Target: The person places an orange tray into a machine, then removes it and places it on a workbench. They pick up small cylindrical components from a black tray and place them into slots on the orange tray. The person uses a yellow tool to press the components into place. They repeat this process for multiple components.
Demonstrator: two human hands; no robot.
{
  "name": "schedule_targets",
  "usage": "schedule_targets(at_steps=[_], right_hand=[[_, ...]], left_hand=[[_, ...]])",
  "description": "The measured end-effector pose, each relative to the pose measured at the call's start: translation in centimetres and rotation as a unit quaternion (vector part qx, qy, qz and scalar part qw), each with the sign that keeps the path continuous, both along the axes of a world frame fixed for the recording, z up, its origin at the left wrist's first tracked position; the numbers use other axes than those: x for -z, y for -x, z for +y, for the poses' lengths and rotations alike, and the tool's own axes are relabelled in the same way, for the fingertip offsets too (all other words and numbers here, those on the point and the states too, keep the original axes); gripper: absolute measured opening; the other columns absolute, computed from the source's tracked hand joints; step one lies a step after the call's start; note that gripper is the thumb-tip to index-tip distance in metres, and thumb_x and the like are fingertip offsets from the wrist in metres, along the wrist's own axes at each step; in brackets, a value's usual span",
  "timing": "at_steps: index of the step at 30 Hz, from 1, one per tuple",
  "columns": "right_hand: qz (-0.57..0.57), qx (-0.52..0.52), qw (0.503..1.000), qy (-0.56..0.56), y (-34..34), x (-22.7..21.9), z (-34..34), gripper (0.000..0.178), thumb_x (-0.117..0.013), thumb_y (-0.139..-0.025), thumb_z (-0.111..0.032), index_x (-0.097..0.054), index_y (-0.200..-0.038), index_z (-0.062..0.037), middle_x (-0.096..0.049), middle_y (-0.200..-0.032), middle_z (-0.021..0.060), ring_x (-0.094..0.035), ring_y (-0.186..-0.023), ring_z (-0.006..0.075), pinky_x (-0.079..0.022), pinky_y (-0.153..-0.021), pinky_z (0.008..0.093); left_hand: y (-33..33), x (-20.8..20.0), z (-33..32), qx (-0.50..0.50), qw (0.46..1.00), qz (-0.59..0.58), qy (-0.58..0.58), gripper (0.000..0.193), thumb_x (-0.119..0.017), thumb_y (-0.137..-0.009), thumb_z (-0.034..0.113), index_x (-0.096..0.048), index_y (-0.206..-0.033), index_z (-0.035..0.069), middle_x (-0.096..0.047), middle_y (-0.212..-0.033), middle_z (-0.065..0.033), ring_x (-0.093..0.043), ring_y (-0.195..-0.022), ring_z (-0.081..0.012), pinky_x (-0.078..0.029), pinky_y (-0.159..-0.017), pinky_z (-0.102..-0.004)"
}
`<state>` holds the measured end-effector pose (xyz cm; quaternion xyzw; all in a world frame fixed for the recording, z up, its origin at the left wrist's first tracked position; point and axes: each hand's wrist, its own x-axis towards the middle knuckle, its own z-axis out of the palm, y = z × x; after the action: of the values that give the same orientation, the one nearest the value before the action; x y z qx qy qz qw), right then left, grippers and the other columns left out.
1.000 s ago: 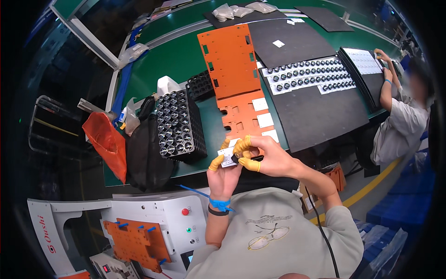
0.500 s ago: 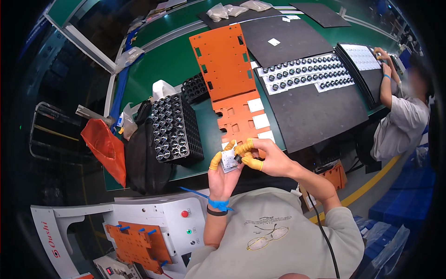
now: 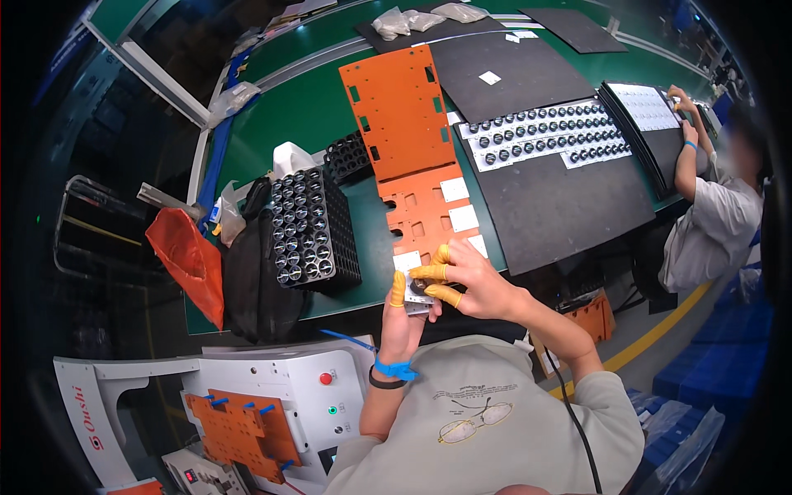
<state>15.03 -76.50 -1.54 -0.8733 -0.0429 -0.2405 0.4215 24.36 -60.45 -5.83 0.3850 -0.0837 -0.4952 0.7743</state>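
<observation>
My left hand (image 3: 401, 332), with yellow finger covers and a blue wrist strap, grips small white square plates (image 3: 419, 308) that look stacked. My right hand (image 3: 488, 287), also in yellow finger covers, pinches a round black lens-like part (image 3: 418, 287) against the face of the top plate. Whether the part sits flush there is hidden by the fingers. Both hands are over the near end of an orange fixture board (image 3: 412, 216), on which several white square plates (image 3: 464, 219) lie. Left of it stands a tall black tray stack (image 3: 301, 227) filled with round black lens-like parts.
Dark mats (image 3: 561, 210) to the right carry rows of white plates with black parts (image 3: 544, 132). A co-worker (image 3: 714, 202) handles a white sheet at far right. An orange bag (image 3: 186, 260) hangs at left; a white machine (image 3: 313, 396) stands at lower left.
My right hand has brought the black part from beside the plate onto its face. My left hand has shifted slightly right and down, turning the plates flatter.
</observation>
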Motion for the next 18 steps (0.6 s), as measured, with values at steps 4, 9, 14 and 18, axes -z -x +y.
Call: schedule_targets(at_steps=[4,9,14,18], right_hand=[[0.004,0.003,1.0,0.007,0.5,-0.4,0.1,0.034,-0.073,-0.083,-0.006,-0.07,-0.117,-0.0084,-0.055,-0.092,0.0071,-0.05,-0.087,0.0265,-0.039,-0.082,0.0385],[-0.002,-0.003,0.998,-0.059,0.7,-0.2,0.1,0.038,-0.077,-0.079,-0.004,-0.071,-0.117,-0.0093,-0.053,-0.087,0.0064,-0.049,-0.084,0.0264,-0.039,-0.079,0.0373],[-0.032,-0.006,0.999,-0.034,1.0,0.0,-0.3,0.037,-0.078,-0.076,-0.005,-0.073,-0.113,-0.0085,-0.054,-0.087,0.0063,-0.05,-0.083,0.0268,-0.039,-0.08,0.0387],[-0.062,-0.002,0.998,0.015,1.0,0.2,-0.7,0.037,-0.079,-0.075,-0.006,-0.073,-0.111,-0.0084,-0.054,-0.087,0.006,-0.05,-0.083,0.0272,-0.039,-0.079,0.0392]], left_hand=[[0.4,-0.9,0.1,-0.005,0.998,-0.048,-0.027,0.052,-0.04,-0.107,0.048,-0.057,-0.118,0.001,-0.068,-0.094,-0.0101,-0.067,-0.072,-0.0183,-0.051,-0.059,-0.027],[0.6,-1.3,-0.1,-0.007,0.995,-0.099,-0.023,0.049,-0.042,-0.107,0.046,-0.056,-0.118,0.0,-0.068,-0.096,-0.011,-0.068,-0.071,-0.019,-0.051,-0.059,-0.0264],[0.6,-1.3,0.2,0.013,0.994,-0.106,-0.019,0.047,-0.044,-0.107,0.043,-0.056,-0.117,-0.001,-0.069,-0.097,-0.012,-0.069,-0.072,-0.0198,-0.052,-0.059,-0.0268],[0.7,-1.4,0.1,0.032,0.995,-0.093,-0.011,0.045,-0.044,-0.107,0.042,-0.056,-0.118,0.0,-0.069,-0.1,-0.0127,-0.07,-0.074,-0.0207,-0.052,-0.06,-0.0266]])
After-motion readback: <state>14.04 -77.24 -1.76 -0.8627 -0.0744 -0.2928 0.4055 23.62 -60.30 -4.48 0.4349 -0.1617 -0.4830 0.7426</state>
